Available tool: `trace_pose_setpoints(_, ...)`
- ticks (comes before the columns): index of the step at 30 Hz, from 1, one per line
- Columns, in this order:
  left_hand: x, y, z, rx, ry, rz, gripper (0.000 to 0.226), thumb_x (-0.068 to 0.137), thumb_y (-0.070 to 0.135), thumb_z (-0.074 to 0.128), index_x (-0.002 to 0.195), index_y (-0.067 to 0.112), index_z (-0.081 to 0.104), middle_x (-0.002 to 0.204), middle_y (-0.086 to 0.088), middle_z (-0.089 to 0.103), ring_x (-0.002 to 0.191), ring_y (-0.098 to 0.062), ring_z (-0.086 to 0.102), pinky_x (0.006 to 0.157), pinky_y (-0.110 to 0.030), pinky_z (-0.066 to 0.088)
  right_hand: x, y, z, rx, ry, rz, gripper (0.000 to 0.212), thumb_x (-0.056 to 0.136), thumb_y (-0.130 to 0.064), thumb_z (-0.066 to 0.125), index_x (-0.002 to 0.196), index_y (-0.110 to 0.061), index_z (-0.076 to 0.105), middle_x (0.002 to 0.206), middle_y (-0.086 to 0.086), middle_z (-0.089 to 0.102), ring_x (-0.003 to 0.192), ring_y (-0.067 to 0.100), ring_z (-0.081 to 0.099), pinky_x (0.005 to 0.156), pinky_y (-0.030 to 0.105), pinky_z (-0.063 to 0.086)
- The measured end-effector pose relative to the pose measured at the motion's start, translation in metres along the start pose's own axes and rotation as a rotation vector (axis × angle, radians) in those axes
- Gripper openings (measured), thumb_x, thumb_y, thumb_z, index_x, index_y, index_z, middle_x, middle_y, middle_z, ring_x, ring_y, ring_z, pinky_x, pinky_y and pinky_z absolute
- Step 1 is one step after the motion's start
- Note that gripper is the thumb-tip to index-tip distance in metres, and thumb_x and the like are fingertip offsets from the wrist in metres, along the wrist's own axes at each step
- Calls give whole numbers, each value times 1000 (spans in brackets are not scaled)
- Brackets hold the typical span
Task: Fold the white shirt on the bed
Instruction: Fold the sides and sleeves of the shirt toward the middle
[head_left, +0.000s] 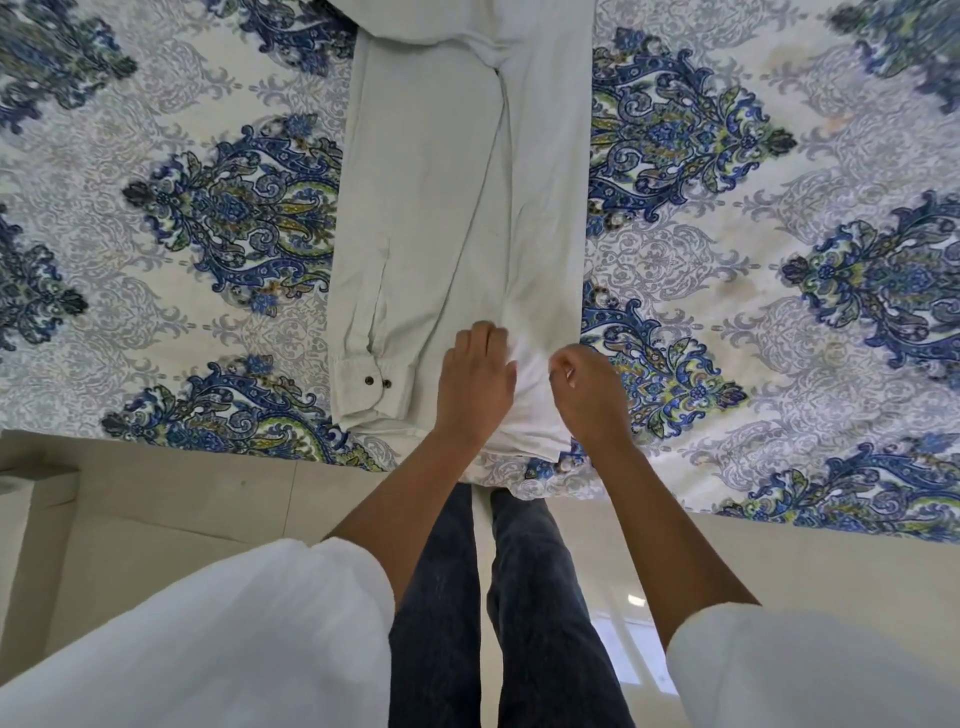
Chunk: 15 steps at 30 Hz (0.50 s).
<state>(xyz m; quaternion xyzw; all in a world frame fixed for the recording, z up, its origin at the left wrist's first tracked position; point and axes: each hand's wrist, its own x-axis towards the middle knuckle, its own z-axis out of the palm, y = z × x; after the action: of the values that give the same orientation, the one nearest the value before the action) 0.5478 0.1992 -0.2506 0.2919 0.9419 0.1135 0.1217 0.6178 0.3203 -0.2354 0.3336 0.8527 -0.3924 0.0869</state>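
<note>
The white shirt (441, 171) lies on the bed as a long narrow strip, its sides folded inward, running from the near bed edge to the top of the view. A sleeve cuff (363, 384) with two dark buttons lies at its near left. My left hand (475, 382) rests flat on the shirt's near end, fingers pressing the cloth. Right beside it, my right hand (582, 387) pinches a bunched bit of the right sleeve end near the shirt's hem. The shirt's collar end is cut off at the top.
The bed (753, 234) is covered with a white sheet printed in blue and green paisley, spreading wide on both sides of the shirt. Its near edge (208, 447) runs across the view. Below it are pale floor tiles (156, 519) and my legs in dark jeans.
</note>
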Motion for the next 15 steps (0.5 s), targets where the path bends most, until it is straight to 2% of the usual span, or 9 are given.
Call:
trace_pose_setpoints(3, 30, 3, -3, -357, -137, -222, 22, 89, 11, 54, 110, 5, 52, 108, -12, 58, 99, -27, 56, 77, -34, 46, 24, -3, 3, -13, -92, -52, 32, 89, -7, 50, 119, -10, 59, 115, 11, 58, 104, 27, 56, 87, 35, 46)
trace_pose_setpoints(6, 43, 6, -5, -390, -207, -424, 17, 90, 5, 44, 103, 7, 54, 102, -10, 63, 95, -27, 59, 73, -34, 44, 37, -3, 3, 8, -154, 2, 32, 88, -1, 47, 116, -7, 62, 116, 13, 58, 108, 28, 56, 88, 28, 41)
trace_pose_setpoints(8, 51, 10, -12, -427, -163, -525, 17, 89, 11, 50, 105, 5, 52, 102, -11, 61, 93, -28, 60, 73, -34, 45, 49, -12, -2, 75, -105, 48, 30, 89, -2, 46, 114, -5, 63, 118, 12, 60, 108, 26, 57, 89, 26, 40)
trace_pose_setpoints(11, 78, 20, -20, -456, -97, -566, 29, 90, 28, 56, 105, 3, 52, 102, -12, 59, 92, -27, 60, 73, -32, 44, 77, -32, -14, 115, 31, 1, 31, 91, -2, 44, 114, -6, 63, 117, 11, 62, 108, 24, 57, 89, 22, 38)
trace_pose_setpoints(13, 104, 21, -24, -432, -164, -556, 26, 93, 25, 51, 107, 3, 54, 105, -12, 61, 96, -27, 60, 74, -31, 42, 97, -41, -18, 107, 108, -54, 34, 89, 2, 42, 115, -5, 63, 118, 12, 61, 113, 26, 51, 89, 19, 34)
trace_pose_setpoints(15, 120, 16, -31, -297, -259, -547, 22, 92, 14, 44, 108, 6, 57, 109, -9, 63, 101, -27, 60, 80, -31, 42, 112, -39, -17, 67, 119, -92, 41, 84, 11, 39, 116, -1, 62, 121, 15, 59, 118, 29, 46, 92, 18, 31)
